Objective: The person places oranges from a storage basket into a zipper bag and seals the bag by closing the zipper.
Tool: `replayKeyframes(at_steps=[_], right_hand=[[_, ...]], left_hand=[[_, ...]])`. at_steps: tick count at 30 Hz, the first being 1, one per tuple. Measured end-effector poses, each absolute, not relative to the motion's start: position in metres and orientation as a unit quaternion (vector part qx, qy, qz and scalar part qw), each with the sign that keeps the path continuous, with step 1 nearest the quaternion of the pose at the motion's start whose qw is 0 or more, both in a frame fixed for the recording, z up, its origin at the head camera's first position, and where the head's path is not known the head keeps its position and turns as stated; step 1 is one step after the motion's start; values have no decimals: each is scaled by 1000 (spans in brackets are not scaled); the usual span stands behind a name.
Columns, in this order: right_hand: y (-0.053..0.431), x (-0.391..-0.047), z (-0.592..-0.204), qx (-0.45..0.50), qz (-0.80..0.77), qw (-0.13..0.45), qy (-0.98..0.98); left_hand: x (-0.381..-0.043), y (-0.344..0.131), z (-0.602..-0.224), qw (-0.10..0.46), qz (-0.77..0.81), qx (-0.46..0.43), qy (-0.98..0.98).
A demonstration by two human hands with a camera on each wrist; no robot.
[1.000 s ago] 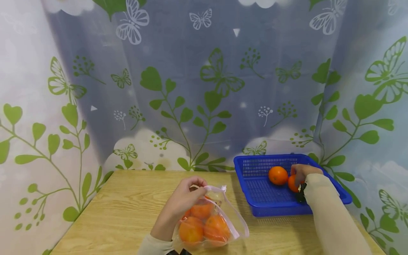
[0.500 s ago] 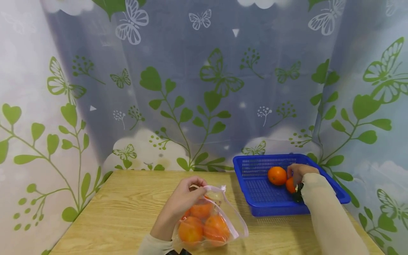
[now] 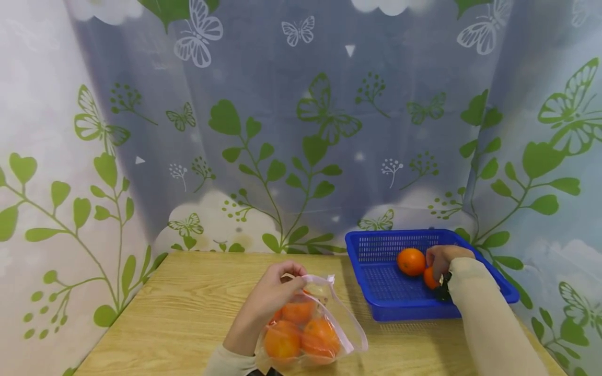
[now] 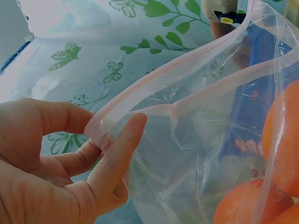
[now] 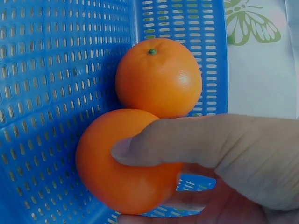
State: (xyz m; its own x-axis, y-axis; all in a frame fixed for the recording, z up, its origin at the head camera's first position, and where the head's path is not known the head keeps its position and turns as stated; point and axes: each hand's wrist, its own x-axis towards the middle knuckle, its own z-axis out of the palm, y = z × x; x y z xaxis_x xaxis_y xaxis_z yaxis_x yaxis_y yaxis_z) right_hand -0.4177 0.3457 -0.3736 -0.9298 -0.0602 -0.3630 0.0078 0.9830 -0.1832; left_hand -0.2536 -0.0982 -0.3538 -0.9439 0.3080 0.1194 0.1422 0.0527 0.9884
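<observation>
My left hand [image 3: 270, 295] pinches the zip edge of a clear plastic zip bag [image 4: 196, 121] between thumb and fingers. Several oranges [image 3: 282, 340] lie inside the bag, which rests on the wooden table. The bag's mouth gapes toward the right. Over in the blue basket [image 3: 400, 310], my right hand [image 3: 444, 258] grips an orange [image 5: 126, 186], thumb across its top and fingers underneath. Touching it in the right wrist view is a second orange [image 5: 159, 77] with a green stem end, lying against the basket's slotted wall.
The wooden table [image 3: 188, 308] meets a patterned curtain [image 3: 263, 156] with leaves and butterflies at the back and both sides. The basket stands at the table's back right, to the right of the bag.
Both hands stay nearly where they were, the left at the bag's edge, the right on the orange in the basket. The head view shifts slightly.
</observation>
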Motion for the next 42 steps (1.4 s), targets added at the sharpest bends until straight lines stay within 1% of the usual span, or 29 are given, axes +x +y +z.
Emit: replayKeyframes(at_steps=[10,16,29,38,42], right_hand=[[347,-410,-358,-34,-143,213,966],[330,-403,-342,-54,-167,215,961],[300,-385,-321,-174,-201,166,950],[280,-370,-306,-271,-202,109,935],[273,-365,-303,-287,-197,101,932]], left_hand=[[-254,-96,-352,65,664,158,728],[-254,-96,-353,62,659,160,732],[-253,-94,-356,63,669,148,725],[-253,-93,-354,62,666,153,727],[-253,-93,-353,63,665,151,728]])
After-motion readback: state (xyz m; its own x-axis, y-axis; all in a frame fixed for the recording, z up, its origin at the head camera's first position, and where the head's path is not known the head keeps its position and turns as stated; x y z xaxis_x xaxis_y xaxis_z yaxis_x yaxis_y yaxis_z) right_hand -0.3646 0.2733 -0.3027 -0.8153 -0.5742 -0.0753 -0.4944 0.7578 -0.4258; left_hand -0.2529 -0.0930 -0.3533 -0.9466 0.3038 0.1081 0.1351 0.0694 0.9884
